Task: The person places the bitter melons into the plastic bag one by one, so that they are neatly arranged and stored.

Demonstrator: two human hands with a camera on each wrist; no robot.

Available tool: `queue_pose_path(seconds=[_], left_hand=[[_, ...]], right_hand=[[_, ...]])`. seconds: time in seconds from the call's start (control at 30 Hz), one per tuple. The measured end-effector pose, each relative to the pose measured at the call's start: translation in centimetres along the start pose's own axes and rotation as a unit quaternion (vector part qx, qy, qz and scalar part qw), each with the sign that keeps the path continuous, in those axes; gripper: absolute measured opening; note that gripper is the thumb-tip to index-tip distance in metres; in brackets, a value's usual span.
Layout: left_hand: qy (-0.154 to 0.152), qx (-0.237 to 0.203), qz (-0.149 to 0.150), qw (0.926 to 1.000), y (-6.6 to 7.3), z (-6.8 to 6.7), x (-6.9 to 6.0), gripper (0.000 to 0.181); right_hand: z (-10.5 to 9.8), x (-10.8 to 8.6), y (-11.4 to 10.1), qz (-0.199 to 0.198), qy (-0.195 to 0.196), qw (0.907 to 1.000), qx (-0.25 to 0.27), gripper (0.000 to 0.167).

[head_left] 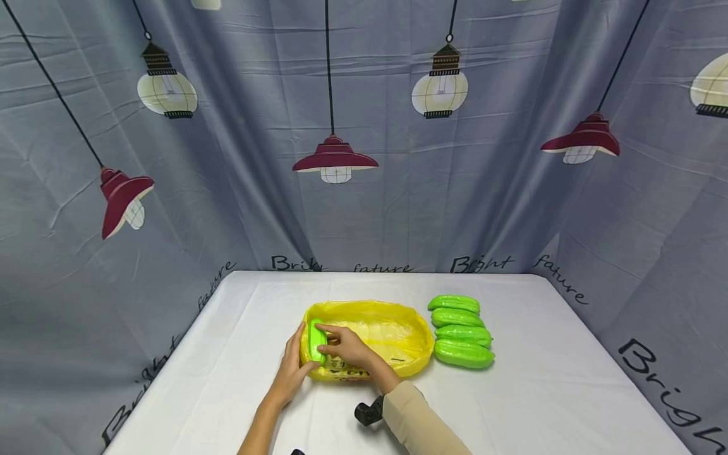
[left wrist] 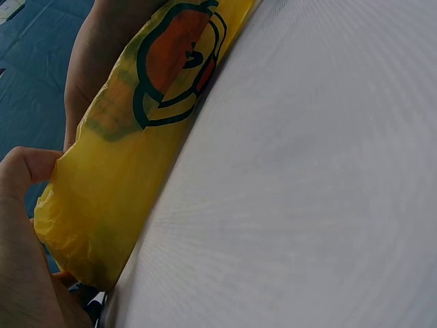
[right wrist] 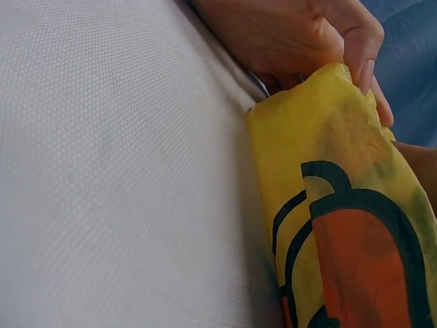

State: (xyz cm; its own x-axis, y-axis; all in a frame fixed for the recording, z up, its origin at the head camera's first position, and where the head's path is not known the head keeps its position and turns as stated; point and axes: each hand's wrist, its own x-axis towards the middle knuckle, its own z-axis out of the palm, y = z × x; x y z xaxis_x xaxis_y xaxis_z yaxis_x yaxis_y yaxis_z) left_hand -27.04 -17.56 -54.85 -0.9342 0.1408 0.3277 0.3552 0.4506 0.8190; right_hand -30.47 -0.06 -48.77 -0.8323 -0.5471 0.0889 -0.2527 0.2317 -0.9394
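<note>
A yellow plastic bag (head_left: 398, 341), spread wide like a shallow basket, lies on the white table. Inside its left end is a green cucumber-like vegetable (head_left: 316, 343), held by the right hand (head_left: 348, 347) between thumb and fingers. The left hand (head_left: 291, 374) grips the bag's left end from outside, thumb at the near rim. In the left wrist view the left hand (left wrist: 27, 232) has its thumb on the edge of the yellow bag (left wrist: 116, 198). The right wrist view shows the left hand (right wrist: 300, 41) at the end of the bag (right wrist: 293, 137); the right hand is mostly hidden there.
Several green vegetables (head_left: 462, 333) lie in a column just right of the bag. A black object (head_left: 368, 412) is at the right wrist. The white table (head_left: 540, 379) extends around, with a grey-blue curtain (head_left: 375, 215) printed with lamps behind it.
</note>
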Motion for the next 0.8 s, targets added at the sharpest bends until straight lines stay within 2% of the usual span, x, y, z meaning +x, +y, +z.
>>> queue_pose_path(seconds=[0.2,0.53,0.67,0.8], left_hand=[[0.002,0.008,-0.002,1.0000,0.2,0.0,0.0,0.085],[0.002,0.009,-0.003,1.0000,0.2,-0.1,0.0,0.085],[0.006,0.005,-0.002,1.0000,0.2,0.0,0.0,0.086],[0.011,-0.002,-0.002,0.9999,0.2,0.0,-0.1,0.086]], right_hand=[[0.1,1.0,2.0,0.023,0.009,0.9995,-0.019,0.050],[-0.7,0.9,2.2,0.000,-0.004,0.9986,-0.053,0.059],[-1.3,0.3,1.7,-0.005,-0.016,0.9950,-0.099,0.059],[-2.6,-0.7,0.8,-0.029,-0.045,0.9863,-0.156,0.055]])
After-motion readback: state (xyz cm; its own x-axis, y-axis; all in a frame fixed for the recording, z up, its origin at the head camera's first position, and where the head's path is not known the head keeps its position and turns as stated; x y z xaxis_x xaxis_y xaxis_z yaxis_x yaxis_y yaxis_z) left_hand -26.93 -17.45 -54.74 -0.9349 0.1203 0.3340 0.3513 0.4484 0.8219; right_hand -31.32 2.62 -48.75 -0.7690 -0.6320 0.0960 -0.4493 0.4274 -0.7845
